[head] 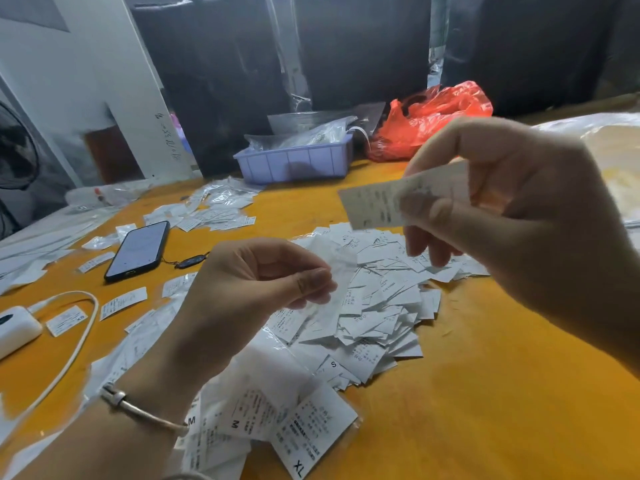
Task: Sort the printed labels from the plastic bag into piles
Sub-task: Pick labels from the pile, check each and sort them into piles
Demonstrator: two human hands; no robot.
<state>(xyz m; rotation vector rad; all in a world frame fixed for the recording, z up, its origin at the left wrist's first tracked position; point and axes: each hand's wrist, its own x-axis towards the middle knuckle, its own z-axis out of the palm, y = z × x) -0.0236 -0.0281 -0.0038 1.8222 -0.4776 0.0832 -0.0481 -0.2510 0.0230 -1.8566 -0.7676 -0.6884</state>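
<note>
My right hand (519,202) is raised over the table and pinches a white printed label (377,202) between thumb and fingers. My left hand (249,289) is lower, at centre, and pinches a thin clear plastic bag (337,268) that hangs down from its fingertips. Beneath both hands lies a big loose heap of white labels (381,306) on the orange table (485,393). Closer to me sit labels marked M and XL (304,431), some in clear sleeves.
A black phone (138,251) lies at left, with a white charger and cable (20,327) nearer the edge. Scattered labels and sleeves (214,209) spread behind it. A purple tray (298,161) and a red plastic bag (429,119) stand at the back.
</note>
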